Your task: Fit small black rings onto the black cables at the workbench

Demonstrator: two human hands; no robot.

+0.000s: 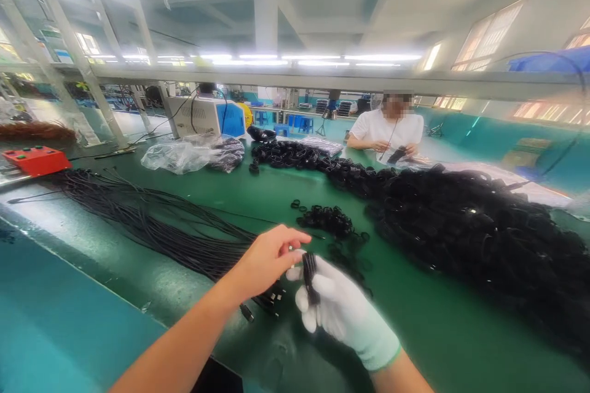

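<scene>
My right hand [341, 307], in a white glove, is closed around a small bundle of coiled black cable [310, 276]. The coil stands roughly upright between the gloved fingers and thumb. Bare, my left hand [271, 258] reaches over beside it from the left. Its index finger points right and its thumb lies near the top of the coil, with a gap between them. I see nothing clearly held there, though its curled inner fingers are partly hidden. Just beyond both hands lies a pile of small black rings [325, 221]. Long black cables [184, 227] stretch along the bench to the left, with connector ends below my left hand.
A large heap of black coiled cables [461, 245] covers the right side of the green bench [258, 190]. Clear plastic bags [179, 155], a white-and-blue machine [207, 115] and a red control box [37, 161] stand left. Opposite sits a person in white [387, 129], handling a black item.
</scene>
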